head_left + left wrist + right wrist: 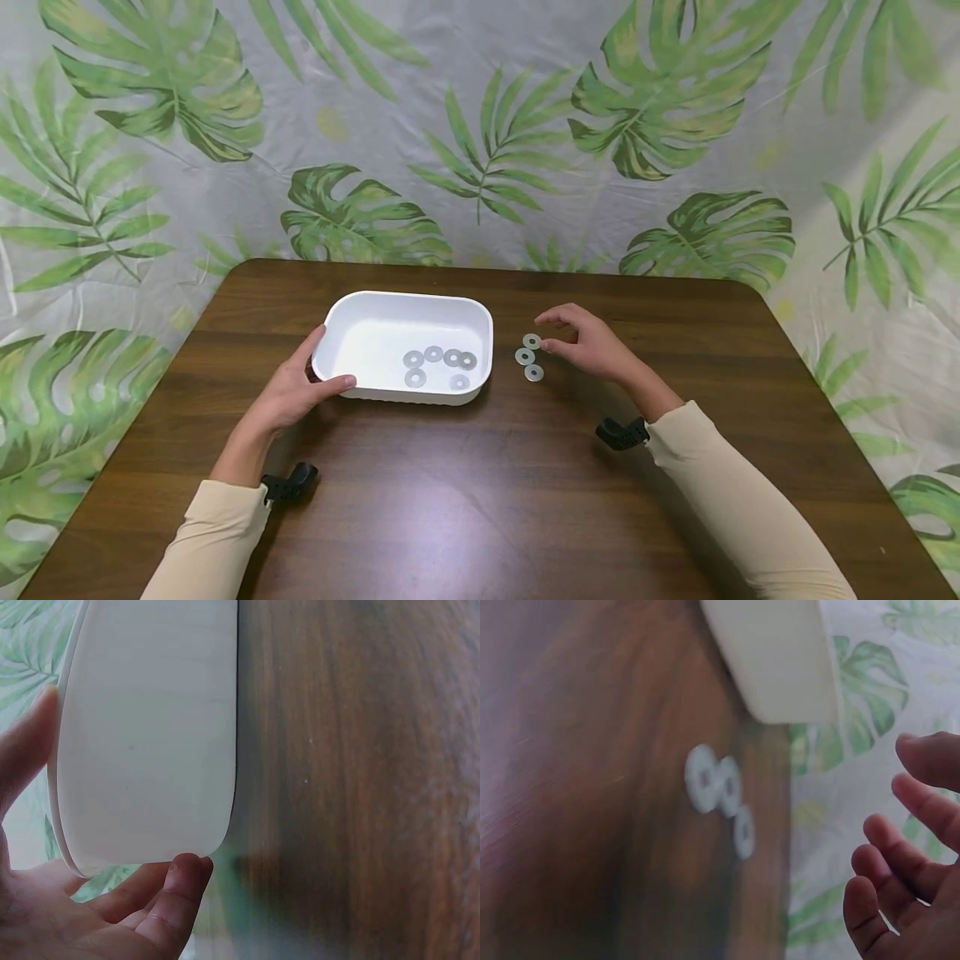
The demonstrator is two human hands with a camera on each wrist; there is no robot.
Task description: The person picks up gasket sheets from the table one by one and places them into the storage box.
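Observation:
A white plastic tub (390, 398) sits on the left half of the table. My left hand (288, 387) holds its left end, thumb over the near rim and fingers around the end wall; the left wrist view shows the fingertips (184, 874) at its lower edge. Several flat metal washers (416, 377) lie on the tub's floor, towards its right side. Three more washers (524, 357) form a short column on the table just right of the tub. Over them hovers my right hand (592, 342), thumb and fingers apart with nothing between them.
The brown wooden table (450, 500) ends at a back edge close behind the tub. A leaf-patterned cloth (510, 125) hangs behind it. Each wrist wears a black camera mount, the right one (622, 433) low over the table.

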